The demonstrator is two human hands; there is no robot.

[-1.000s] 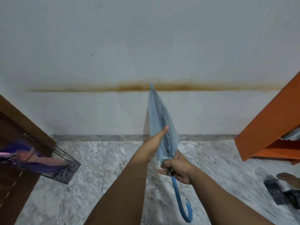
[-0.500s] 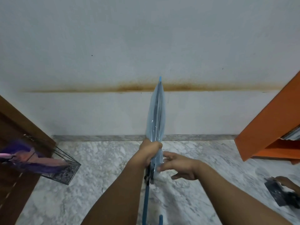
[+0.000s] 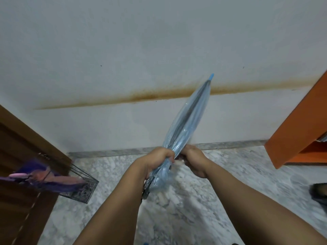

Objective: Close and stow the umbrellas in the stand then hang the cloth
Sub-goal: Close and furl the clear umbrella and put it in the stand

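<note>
A closed umbrella (image 3: 188, 119) with a clear pale-blue canopy and a blue tip points up and to the right in front of the wall. My left hand (image 3: 156, 160) is clenched around the gathered lower canopy. My right hand (image 3: 193, 159) grips the same part from the right side, touching the left. The handle is hidden below my arms. At the left, a dark wire umbrella stand (image 3: 83, 190) on the floor holds a folded purple and pink umbrella (image 3: 46, 179) lying tilted in it. No cloth is in view.
A brown wooden door (image 3: 21, 174) stands behind the stand at the left. An orange cabinet (image 3: 297, 131) juts in at the right. A dark object (image 3: 318, 193) lies at the right edge on the marble floor (image 3: 177, 209). A white wall (image 3: 141, 50) with a rust stain is ahead.
The umbrella has swung from upright to leaning right. My right hand, open beside it half a second ago, now grips the canopy next to my left hand.
</note>
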